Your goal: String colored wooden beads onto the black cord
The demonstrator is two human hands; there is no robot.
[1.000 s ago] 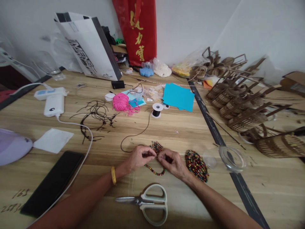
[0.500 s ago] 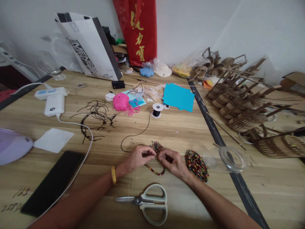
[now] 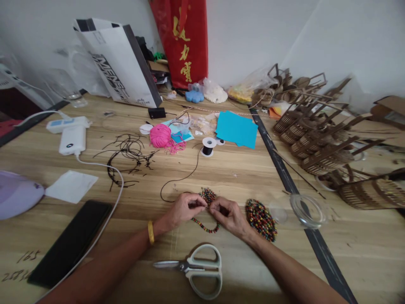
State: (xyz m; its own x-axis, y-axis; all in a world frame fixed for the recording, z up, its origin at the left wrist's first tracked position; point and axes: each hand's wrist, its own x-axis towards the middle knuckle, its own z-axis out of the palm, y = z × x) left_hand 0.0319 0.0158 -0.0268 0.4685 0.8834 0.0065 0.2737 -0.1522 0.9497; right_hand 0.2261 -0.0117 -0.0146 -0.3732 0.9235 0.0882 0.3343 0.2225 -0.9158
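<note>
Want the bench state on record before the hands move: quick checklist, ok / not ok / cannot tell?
1. Black cord slack: ok, loose curve off the spool.
2. Spool upright: ok.
3. Scissors apart from left hand and right hand: ok, lying nearer the person.
4. Bead pile in a container: not ok, lying on the table.
5. Bead between the fingertips: cannot tell, too small.

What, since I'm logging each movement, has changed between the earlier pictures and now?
Nothing visibly. The left hand and right hand stay pinched close together by the loose beads; what lies between their fingertips is too small to tell. The bead strand, scissors and cord spool stay put.
</note>
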